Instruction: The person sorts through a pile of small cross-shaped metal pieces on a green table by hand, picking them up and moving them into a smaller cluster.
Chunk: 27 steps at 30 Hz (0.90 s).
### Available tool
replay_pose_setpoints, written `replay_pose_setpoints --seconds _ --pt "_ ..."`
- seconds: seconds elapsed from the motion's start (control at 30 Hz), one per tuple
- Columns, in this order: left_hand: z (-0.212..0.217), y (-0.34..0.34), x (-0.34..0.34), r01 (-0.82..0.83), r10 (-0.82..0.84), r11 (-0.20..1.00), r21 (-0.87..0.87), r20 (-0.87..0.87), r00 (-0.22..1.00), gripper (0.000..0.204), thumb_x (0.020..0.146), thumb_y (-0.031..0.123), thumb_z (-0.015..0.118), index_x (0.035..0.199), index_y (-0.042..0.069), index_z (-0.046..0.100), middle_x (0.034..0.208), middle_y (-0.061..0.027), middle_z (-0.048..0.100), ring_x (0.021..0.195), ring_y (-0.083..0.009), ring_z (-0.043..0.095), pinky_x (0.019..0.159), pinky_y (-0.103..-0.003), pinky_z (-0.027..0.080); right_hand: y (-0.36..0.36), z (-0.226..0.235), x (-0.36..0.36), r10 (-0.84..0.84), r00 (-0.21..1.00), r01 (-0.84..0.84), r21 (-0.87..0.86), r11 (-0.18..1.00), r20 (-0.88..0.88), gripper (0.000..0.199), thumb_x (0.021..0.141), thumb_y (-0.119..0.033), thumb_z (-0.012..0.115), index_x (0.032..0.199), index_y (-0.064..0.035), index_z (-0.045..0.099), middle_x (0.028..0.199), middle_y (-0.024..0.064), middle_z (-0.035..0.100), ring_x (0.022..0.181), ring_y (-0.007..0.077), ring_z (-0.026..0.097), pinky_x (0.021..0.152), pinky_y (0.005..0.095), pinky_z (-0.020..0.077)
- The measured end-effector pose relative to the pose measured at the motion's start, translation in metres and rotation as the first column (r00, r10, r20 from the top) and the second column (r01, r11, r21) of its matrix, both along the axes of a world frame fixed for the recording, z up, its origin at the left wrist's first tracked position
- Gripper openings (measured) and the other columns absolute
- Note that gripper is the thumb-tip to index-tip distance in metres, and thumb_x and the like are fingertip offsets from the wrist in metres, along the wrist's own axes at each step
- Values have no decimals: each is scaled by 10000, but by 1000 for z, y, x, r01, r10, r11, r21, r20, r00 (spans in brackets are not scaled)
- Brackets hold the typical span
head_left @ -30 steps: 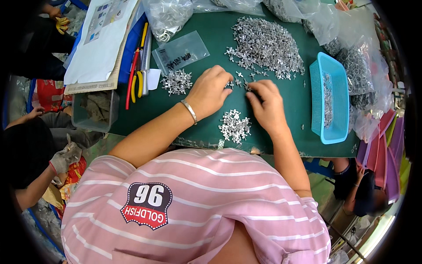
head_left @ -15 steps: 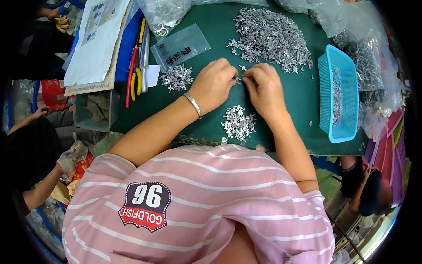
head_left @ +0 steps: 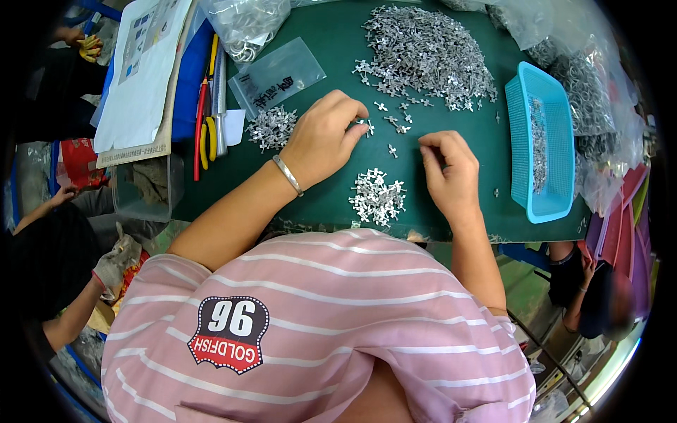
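Observation:
My left hand [head_left: 326, 134] is closed, its thumb and forefinger at a small silver cross-shaped metal piece [head_left: 369, 128] that shows at the fingertips. To the right, my right hand [head_left: 453, 173] is curled with thumb and forefinger tips close together; whatever is between them, if anything, cannot be made out. A loose metal piece [head_left: 393, 150] lies on the green table [head_left: 317, 204] between the hands. Beyond them spreads a large heap of grey metal pieces [head_left: 430, 56]. One small pile [head_left: 272, 129] sits left of my left hand, and a brighter pile [head_left: 378, 197] lies close to my body.
A blue plastic basket [head_left: 539, 209] with small parts stands at right, beside clear bags of metal rings [head_left: 582, 95]. At left are yellow-handled pliers [head_left: 209, 137], a red pen [head_left: 200, 130], papers [head_left: 137, 84] and a clear tub [head_left: 144, 190]. A flat zip bag [head_left: 278, 74] lies behind. Other people sit at both sides.
My hands have drawn apart: the right has moved right and nearer to me, the left slightly left. Several loose pieces now lie between the hands and the large heap.

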<state>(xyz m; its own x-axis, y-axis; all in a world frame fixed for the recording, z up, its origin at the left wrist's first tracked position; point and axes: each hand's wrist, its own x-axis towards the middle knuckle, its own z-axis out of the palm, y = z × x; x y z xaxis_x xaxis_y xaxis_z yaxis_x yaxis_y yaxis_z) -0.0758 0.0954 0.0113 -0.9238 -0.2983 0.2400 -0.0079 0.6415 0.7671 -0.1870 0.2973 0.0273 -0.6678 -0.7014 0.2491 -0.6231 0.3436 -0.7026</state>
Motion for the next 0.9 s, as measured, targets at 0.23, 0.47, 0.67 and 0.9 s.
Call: replay_pose_setpoints --seconds 0.23,0.47,0.67,0.9 --pt "-6 7 2 -11 3 996 -89 -87 996 140 831 -17 662 967 7 637 918 -141 603 824 -317 618 736 -390 505 -18 -12 10 131 989 -127 52 990 -72 112 809 -55 725 903 -32 669 877 126 598 827 338 616 726 421 514" --pt "-2 8 53 4 0 1000 29 -156 988 98 853 88 702 922 46 647 863 -127 632 784 -308 629 708 -380 515 -19 -19 -3 129 982 -119 75 990 -136 60 849 -33 680 905 -29 659 877 150 609 769 353 617 674 417 515" --pt "-17 12 119 -80 85 994 72 -77 993 127 903 137 681 997 56 654 816 -95 587 723 -286 625 626 -366 503 -34 -27 -3 180 962 -195 -58 979 -205 88 859 -38 664 942 -19 640 900 159 593 806 347 608 686 399 505" --pt "-30 19 109 -121 114 991 -54 -116 987 130 892 151 650 995 76 628 859 -96 600 788 -304 640 683 -403 509 -30 -39 -12 205 914 -229 -29 973 -350 179 880 -25 627 1057 2 630 1058 181 559 963 321 575 796 352 485"
